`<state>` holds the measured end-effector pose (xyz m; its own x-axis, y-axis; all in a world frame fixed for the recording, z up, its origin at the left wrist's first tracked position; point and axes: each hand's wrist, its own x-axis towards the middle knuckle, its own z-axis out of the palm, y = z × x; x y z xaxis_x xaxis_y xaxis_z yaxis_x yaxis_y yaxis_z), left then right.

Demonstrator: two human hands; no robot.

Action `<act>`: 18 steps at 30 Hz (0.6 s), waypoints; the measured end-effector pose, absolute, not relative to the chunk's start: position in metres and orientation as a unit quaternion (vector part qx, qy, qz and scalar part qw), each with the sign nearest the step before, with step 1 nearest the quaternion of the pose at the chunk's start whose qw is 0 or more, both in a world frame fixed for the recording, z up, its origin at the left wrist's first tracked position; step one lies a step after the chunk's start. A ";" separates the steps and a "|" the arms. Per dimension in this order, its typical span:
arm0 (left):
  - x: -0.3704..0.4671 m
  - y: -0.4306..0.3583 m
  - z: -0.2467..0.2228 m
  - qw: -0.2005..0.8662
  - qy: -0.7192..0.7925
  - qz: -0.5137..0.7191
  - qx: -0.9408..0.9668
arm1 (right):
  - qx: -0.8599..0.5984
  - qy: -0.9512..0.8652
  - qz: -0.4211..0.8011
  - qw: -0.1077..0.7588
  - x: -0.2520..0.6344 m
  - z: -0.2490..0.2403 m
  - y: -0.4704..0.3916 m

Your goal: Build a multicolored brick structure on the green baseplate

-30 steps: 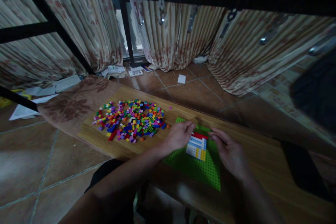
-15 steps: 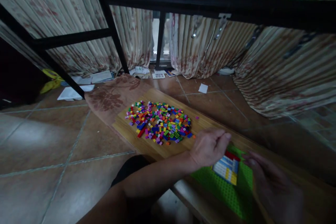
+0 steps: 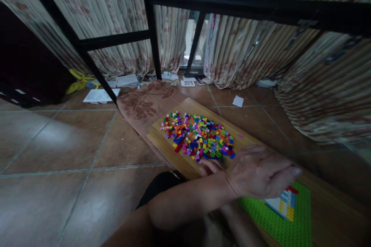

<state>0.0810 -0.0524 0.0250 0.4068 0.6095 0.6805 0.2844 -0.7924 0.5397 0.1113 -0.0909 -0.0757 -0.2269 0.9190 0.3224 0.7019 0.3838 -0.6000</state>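
Curtains (image 3: 240,46) hang beyond the wooden tabletop (image 3: 188,104). Head view: 1 small brick build (image 3: 282,206) stands on the green baseplate (image 3: 303,204), much of it bare; loose bricks (image 3: 199,131) remain unused. Left hand (image 3: 261,171), loosely curled, covers the build's edge; right hand (image 3: 212,166), fingers parted, nears the bricks; I cannot tell if either holds anything.

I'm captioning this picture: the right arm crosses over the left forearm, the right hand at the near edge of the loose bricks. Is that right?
Not over: the head view shows the right arm crossing under the left forearm. The right hand is at the near edge of the loose bricks.
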 end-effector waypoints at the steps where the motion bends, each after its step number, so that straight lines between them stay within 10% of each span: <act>1: 0.078 -0.052 0.026 0.167 0.275 0.476 0.818 | -0.509 -0.784 0.168 0.313 0.096 -0.076 -0.085; 18: 0.043 -0.041 0.029 0.188 0.304 0.498 0.790 | -0.520 -0.809 0.078 0.263 0.018 -0.064 -0.047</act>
<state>0.0427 -0.0414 0.0286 0.3200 0.6675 0.6723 0.2931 -0.7446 0.5998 0.0182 -0.0470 -0.0640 -0.3216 0.8818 0.3449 0.7997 0.4480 -0.3997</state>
